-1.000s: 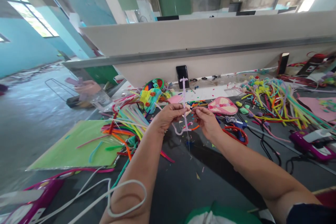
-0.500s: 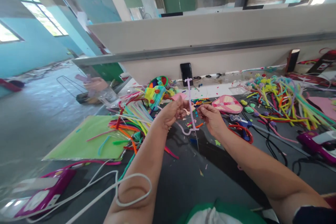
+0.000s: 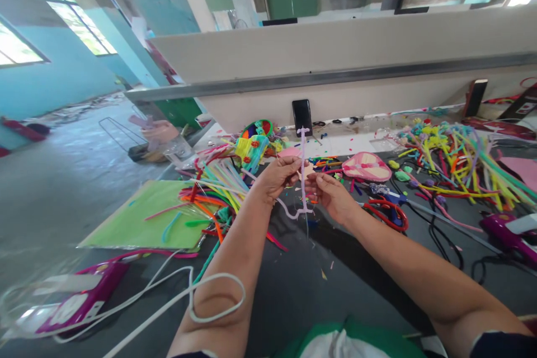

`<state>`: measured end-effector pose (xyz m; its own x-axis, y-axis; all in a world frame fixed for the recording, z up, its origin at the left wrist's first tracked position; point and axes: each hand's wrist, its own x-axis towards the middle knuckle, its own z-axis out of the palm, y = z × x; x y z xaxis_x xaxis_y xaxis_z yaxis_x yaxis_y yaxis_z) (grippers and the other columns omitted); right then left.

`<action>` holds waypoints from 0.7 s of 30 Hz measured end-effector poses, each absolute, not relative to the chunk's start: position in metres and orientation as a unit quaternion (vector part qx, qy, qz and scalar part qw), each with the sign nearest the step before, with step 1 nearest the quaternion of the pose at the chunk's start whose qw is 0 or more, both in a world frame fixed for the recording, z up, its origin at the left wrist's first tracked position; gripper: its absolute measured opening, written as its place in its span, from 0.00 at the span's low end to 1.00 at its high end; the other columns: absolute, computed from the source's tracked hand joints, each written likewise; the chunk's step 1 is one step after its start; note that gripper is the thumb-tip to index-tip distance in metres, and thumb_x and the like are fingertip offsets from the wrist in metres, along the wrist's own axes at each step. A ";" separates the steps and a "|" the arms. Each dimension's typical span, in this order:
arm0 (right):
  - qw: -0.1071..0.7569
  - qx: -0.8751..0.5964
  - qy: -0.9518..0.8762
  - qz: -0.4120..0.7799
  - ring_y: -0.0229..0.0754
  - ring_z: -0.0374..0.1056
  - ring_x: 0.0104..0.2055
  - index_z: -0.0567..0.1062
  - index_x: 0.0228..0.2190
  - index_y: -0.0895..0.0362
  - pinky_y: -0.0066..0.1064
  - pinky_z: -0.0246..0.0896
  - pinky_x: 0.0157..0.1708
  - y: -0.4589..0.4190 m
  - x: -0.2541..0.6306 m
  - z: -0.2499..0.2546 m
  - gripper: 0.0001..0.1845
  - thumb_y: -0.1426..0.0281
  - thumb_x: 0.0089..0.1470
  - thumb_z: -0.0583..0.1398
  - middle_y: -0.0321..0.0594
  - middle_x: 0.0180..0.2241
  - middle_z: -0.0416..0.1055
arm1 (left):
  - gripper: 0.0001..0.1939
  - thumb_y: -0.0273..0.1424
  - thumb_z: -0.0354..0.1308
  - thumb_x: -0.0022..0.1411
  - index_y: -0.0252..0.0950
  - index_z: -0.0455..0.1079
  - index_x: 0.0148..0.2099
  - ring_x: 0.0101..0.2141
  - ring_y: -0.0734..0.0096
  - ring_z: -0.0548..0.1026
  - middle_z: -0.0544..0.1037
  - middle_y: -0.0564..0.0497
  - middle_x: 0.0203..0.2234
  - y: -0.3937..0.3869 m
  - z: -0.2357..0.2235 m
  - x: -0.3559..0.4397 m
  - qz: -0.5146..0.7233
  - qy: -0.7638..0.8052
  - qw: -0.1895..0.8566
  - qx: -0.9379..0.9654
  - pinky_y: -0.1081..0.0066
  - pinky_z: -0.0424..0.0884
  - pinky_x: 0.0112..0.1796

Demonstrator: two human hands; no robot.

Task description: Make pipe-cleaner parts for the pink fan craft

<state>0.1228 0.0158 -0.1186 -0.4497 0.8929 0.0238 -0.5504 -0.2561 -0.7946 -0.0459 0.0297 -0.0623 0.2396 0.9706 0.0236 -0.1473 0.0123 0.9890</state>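
A lilac pipe cleaner (image 3: 303, 170) stands nearly upright above the table, with short bent crosspieces at its top and lower end. My left hand (image 3: 279, 178) pinches it around mid-length between thumb and fingers. From its lower end a curled lilac strand (image 3: 288, 213) runs back toward my left wrist. My right hand (image 3: 331, 193) is closed, thumb against fingers, its fingertips right beside the stem; whatever they pinch is too small to make out. A pale pink cut-out piece (image 3: 308, 171) shows behind the fingers.
Bundles of coloured pipe cleaners lie left (image 3: 226, 179) and right (image 3: 461, 162). A phone (image 3: 302, 114) leans on the partition. Red-handled scissors (image 3: 388, 215), a pink heart-shaped piece (image 3: 366, 166), a green sheet (image 3: 146, 215) and purple devices (image 3: 84, 296) surround me. A white cable (image 3: 218, 277) crosses my left forearm.
My right hand has moved left, bringing its fingertips up to the lilac stem. My left hand keeps its hold. The whole view has shifted slightly.
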 end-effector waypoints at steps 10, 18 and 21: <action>0.427 -0.170 -0.391 0.797 0.36 0.70 0.35 0.73 0.38 0.55 0.29 0.64 0.36 0.007 0.120 -0.120 0.14 0.64 0.49 0.64 0.39 0.36 0.74 | 0.15 0.38 0.64 0.50 0.31 0.69 0.33 0.15 0.86 0.59 0.66 0.56 0.20 0.033 -0.069 -0.029 0.587 0.372 0.554 0.458 0.80 0.49 0.15; 0.442 -0.207 -0.403 0.774 0.38 0.72 0.31 0.67 0.39 0.53 0.30 0.64 0.31 0.004 0.114 -0.121 0.27 0.73 0.35 0.70 0.34 0.33 0.75 | 0.15 0.42 0.60 0.54 0.34 0.68 0.33 0.16 0.85 0.59 0.66 0.56 0.20 0.032 -0.079 -0.010 0.655 0.366 0.517 0.412 0.79 0.52 0.17; 0.461 -0.225 -0.406 0.756 0.36 0.69 0.26 0.64 0.40 0.51 0.30 0.64 0.30 0.005 0.112 -0.123 0.31 0.76 0.33 0.69 0.29 0.28 0.73 | 0.17 0.43 0.59 0.55 0.33 0.69 0.33 0.17 0.85 0.60 0.66 0.55 0.20 0.032 -0.083 -0.007 0.656 0.364 0.511 0.420 0.79 0.53 0.17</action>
<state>0.1119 0.0051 -0.1230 -0.4734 0.8801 0.0352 -0.5153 -0.2443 -0.8215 -0.0065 0.0321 -0.0833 -0.1247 0.9759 0.1792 -0.3653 -0.2131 0.9062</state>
